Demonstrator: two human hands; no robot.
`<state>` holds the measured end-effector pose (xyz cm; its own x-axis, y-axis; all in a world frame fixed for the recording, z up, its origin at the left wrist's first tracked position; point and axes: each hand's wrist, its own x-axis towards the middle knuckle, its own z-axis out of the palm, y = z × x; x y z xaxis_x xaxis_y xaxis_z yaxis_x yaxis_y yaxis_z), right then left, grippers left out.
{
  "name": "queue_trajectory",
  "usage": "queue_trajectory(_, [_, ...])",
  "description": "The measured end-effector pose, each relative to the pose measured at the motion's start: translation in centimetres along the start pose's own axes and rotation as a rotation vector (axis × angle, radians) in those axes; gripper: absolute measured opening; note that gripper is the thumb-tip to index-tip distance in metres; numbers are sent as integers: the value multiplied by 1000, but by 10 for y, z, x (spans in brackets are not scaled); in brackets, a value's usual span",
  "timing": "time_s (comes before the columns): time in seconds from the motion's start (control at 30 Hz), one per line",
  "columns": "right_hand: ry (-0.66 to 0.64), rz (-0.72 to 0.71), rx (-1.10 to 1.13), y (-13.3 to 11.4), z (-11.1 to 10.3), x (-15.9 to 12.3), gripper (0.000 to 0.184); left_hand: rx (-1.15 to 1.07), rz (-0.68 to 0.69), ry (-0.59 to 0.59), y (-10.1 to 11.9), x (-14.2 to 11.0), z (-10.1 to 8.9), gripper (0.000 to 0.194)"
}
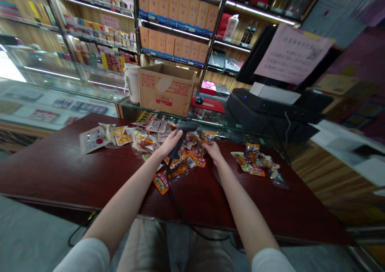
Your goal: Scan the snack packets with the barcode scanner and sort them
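My left hand [172, 143] grips a dark barcode scanner [180, 137] over a heap of packaged snacks [148, 139]; its cable runs down past the table's front edge. Just right of the heap, my right hand [214, 151] pinches the edge of a clear snack packet [207, 137] with an orange label. Another orange-and-red snack packet [162, 183] lies at the heap's near side. Apart on the right is a small group of similar snack packets [254, 159]. At the left end of the heap lie a pale flat pouch [93, 139] and a yellow packet [120, 135].
The dark red wooden table [120, 179] holds the packets. Behind it, a cardboard box [165, 89] and a white jug [131, 83] stand on a glass counter. A black printer [264, 107] is at right, beside a monitor with a pink paper [293, 53]. Stocked shelves [177, 9] line the back.
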<state>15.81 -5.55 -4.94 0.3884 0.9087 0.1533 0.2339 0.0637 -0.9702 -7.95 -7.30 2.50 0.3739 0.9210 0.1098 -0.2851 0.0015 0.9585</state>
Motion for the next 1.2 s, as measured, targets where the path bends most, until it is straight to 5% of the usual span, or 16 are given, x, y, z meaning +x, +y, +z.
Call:
queue_trajectory(0.23, [92, -179, 178, -13, -51, -12, 50, -8, -18, -242, -2, -8, 14, 65])
queue_trajectory(0.8, [12, -360, 9, -7, -47, -35, 36, -7, -26, -300, -11, -14, 28, 53])
queue_trajectory(1.03, [173, -275, -636, -8, -86, -27, 27, -51, -11, -152, 1, -8, 12, 63])
queue_trajectory(1.2, [272, -65, -1107, -11, -120, -31, 48, -53, -39, 25, 8, -1, -6, 60])
